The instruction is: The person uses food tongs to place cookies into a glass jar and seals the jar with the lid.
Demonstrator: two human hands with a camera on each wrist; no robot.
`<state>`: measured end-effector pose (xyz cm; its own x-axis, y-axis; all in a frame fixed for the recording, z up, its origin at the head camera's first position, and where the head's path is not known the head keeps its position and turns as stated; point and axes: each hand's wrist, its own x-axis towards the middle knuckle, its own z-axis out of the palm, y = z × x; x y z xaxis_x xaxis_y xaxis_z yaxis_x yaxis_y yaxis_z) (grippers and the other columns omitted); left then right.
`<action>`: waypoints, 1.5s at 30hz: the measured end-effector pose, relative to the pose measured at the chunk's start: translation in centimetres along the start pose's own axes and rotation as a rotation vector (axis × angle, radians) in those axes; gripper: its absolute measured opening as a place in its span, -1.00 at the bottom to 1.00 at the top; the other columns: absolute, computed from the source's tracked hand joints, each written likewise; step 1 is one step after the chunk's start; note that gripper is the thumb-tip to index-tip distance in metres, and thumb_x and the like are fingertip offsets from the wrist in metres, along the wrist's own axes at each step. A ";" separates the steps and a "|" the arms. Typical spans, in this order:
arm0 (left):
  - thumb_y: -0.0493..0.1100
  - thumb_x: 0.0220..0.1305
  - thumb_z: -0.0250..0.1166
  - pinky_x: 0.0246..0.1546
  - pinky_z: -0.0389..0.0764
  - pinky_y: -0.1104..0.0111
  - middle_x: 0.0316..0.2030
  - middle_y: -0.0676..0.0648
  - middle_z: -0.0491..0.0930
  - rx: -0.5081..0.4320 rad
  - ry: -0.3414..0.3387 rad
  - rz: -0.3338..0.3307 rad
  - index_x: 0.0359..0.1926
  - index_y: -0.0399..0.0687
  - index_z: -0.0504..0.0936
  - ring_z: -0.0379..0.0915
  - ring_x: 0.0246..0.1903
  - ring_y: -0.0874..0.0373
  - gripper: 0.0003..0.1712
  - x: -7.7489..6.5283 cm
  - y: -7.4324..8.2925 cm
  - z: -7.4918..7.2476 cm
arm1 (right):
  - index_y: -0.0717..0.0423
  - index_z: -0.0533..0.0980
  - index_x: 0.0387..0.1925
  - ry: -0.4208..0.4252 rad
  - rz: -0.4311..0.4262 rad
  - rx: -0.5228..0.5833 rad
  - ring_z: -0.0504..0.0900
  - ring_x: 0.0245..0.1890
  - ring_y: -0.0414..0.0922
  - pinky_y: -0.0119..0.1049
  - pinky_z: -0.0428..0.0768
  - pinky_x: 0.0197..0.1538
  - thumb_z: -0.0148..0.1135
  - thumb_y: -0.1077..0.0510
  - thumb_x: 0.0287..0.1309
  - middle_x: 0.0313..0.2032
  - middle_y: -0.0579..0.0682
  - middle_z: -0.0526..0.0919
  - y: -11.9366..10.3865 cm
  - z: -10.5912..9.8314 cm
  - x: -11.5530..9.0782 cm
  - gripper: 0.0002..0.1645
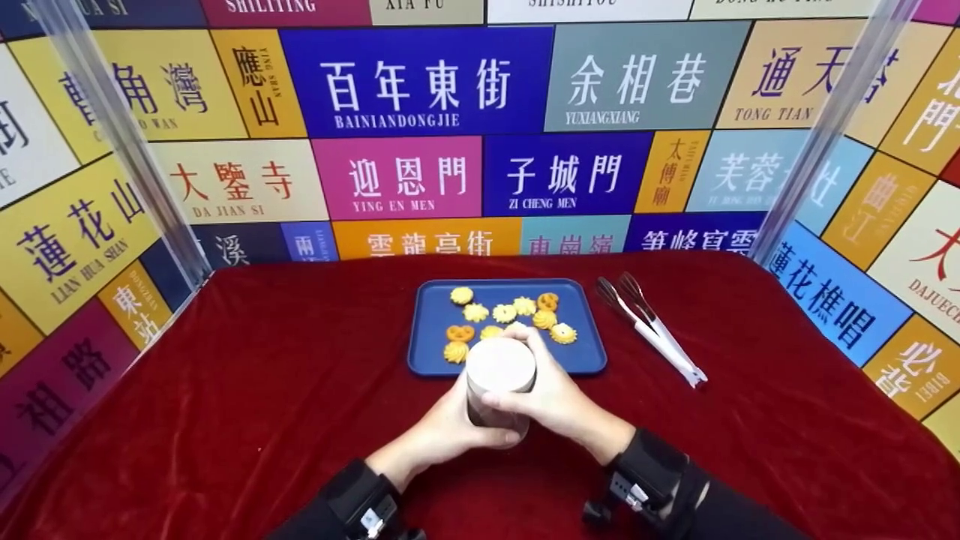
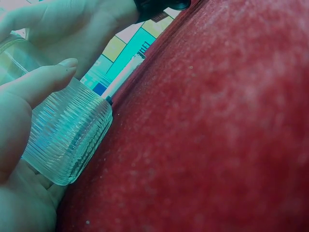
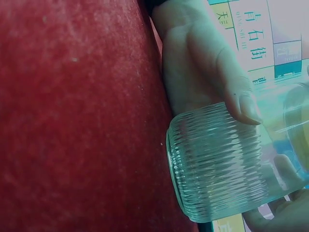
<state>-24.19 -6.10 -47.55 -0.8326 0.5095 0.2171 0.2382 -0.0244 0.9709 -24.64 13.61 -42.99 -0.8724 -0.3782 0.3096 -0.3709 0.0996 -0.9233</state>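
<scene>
A clear jar (image 2: 72, 130) with a ribbed lower body and a pale round lid (image 1: 501, 364) stands between both hands, in front of the tray. My left hand (image 1: 450, 426) grips the jar's body low down, its thumb (image 2: 55, 77) across the near side. Higher up, my right hand (image 1: 555, 394) curls round the lid, thumb at the front edge and fingers at the far side. In the right wrist view, the jar's ribbed base (image 3: 212, 164) is close over the red cloth.
Behind the jar lies a blue tray (image 1: 431, 319) with several yellow cookies (image 1: 544, 320) and pretzel-shaped biscuits (image 1: 459, 333). Tongs (image 1: 652, 330) with white handles lie right of it. Red cloth (image 1: 300, 360) covers the table; printed sign panels (image 1: 420, 79) and clear posts (image 1: 825, 127) enclose it.
</scene>
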 end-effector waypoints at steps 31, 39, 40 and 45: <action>-0.22 0.08 0.66 0.42 0.36 0.20 0.45 -0.05 0.38 0.051 0.011 -0.021 0.66 0.03 0.06 0.35 0.37 0.10 0.27 -0.1 0.2 0.0 | 0.16 0.34 0.30 0.041 0.023 -0.026 0.51 0.28 0.02 0.02 0.39 0.39 0.66 0.12 0.03 0.26 0.09 0.56 -0.3 -0.3 0.1 -0.11; -0.21 0.06 0.68 0.44 0.34 0.18 0.46 -0.01 0.37 0.045 0.013 -0.026 0.66 0.09 0.05 0.32 0.39 0.11 0.29 -0.1 0.1 0.0 | 0.16 0.34 0.33 0.015 -0.001 -0.037 0.51 0.28 0.02 0.04 0.39 0.39 0.65 0.08 0.05 0.28 0.09 0.55 -0.2 -0.4 0.1 -0.09; -0.21 0.05 0.68 0.45 0.33 0.18 0.46 -0.01 0.37 0.043 0.012 -0.027 0.66 0.09 0.05 0.32 0.39 0.10 0.30 -0.1 0.1 0.0 | 0.15 0.33 0.35 0.012 -0.006 -0.043 0.51 0.28 0.02 0.04 0.40 0.39 0.66 0.08 0.04 0.27 0.10 0.54 -0.1 -0.4 0.1 -0.07; -0.23 0.05 0.67 0.45 0.34 0.18 0.44 0.01 0.39 0.028 0.004 -0.033 0.67 0.11 0.02 0.35 0.38 0.12 0.31 -0.1 0.2 0.1 | 0.08 0.29 0.34 0.026 -0.023 -0.085 0.55 0.24 0.03 0.06 0.46 0.34 0.73 0.06 -0.07 0.25 0.13 0.54 -0.1 -0.3 0.1 0.03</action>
<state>-24.06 -6.07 -47.37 -0.8423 0.5059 0.1859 0.2246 0.0159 0.9743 -24.82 13.79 -42.80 -0.8707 -0.3574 0.3378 -0.4161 0.1693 -0.8934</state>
